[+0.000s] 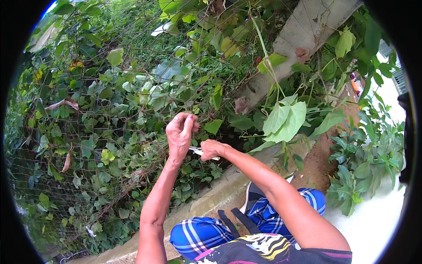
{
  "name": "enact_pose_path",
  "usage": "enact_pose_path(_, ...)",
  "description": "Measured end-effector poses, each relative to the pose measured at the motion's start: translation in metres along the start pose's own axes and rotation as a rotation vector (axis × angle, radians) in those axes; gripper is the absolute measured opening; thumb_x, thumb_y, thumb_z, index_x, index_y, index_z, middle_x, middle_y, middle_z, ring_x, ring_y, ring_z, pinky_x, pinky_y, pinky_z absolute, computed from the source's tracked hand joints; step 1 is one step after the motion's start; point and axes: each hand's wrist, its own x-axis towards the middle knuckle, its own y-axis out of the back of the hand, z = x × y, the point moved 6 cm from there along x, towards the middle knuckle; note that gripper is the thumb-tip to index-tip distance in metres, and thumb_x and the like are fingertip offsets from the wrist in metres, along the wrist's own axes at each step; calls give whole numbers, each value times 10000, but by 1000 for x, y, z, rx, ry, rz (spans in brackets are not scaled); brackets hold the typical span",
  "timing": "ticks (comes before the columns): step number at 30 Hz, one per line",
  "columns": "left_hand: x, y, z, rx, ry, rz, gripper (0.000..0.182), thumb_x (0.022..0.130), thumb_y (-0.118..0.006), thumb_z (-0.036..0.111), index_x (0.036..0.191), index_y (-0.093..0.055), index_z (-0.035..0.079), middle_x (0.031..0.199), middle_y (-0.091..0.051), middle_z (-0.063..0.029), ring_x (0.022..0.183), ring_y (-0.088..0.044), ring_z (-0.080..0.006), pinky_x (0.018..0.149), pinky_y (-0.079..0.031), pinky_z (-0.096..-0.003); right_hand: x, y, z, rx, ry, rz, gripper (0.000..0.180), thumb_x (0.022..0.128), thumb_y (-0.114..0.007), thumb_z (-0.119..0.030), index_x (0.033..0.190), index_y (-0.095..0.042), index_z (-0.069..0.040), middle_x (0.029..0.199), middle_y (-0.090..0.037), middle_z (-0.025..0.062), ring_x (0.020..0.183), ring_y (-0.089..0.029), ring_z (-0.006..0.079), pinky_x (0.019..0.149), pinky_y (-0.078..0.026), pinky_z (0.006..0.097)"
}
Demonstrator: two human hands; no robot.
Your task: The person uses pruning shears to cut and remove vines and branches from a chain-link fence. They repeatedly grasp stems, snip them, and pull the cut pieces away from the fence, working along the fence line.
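My left hand [181, 132] is raised in front of the vine-covered wire fence [132, 43], its fingers curled with the thumb up; whether they pinch a thin stem cannot be told. Just right of its wrist, my right hand [211, 149] is closed around the white handle of a metal cutting tool [197, 151], probably scissors or pruners. The tool's metal end points left, and its tip is hidden behind my left wrist. Green leaves and thin dry vines [155, 148] surround both hands.
A slanting concrete post [290, 49] rises at the upper right, with large drooping leaves [285, 122] beside it. A low concrete ledge [214, 198] runs along the fence's foot, close to my knees. A leafy shrub [356, 168] grows on the right.
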Motion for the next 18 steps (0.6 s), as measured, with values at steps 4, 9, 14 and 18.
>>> enact_pose_path(4, 58, -120, 97, -268, -67, -178, 337, 939, -469, 231, 1142, -509, -35, 994, -620, -124, 913, -614, -209, 881, -455, -313, -8, -10, -14, -112, 4, -92, 331, 636, -575, -158, 919, -667, -13, 950, -652, 167, 897, -634, 309, 740, -504, 392)
enact_pose_path(9, 97, -181, 119, -690, 211, -468, 264, 963, -426, 246, 1044, -517, 12, 681, -462, 4, 587, -474, -106, 554, -402, -254, -72, 14, -60, -699, 195, -224, 315, 698, -568, -189, 978, -669, -84, 996, -659, 69, 923, -632, 256, 745, -466, 490)
enact_pose_path(14, 113, -114, 90, -407, 275, -454, 214, 972, -404, 197, 984, -528, 24, 593, -257, 75, 491, -224, -34, 444, -230, -189, -172, 105, -61, -429, 138, -229, 384, 635, -593, -209, 960, -615, -6, 870, -636, 190, 842, -619, 327, 732, -486, 445)
enact_pose_path(18, 117, -97, 85, -386, 189, -494, 214, 967, -420, 210, 954, -539, 33, 570, -260, 82, 480, -222, -26, 444, -221, -187, -226, 184, -43, -27, 267, -90, 521, 661, -587, -206, 1113, -516, 43, 914, -623, 170, 828, -622, 258, 756, -495, 353)
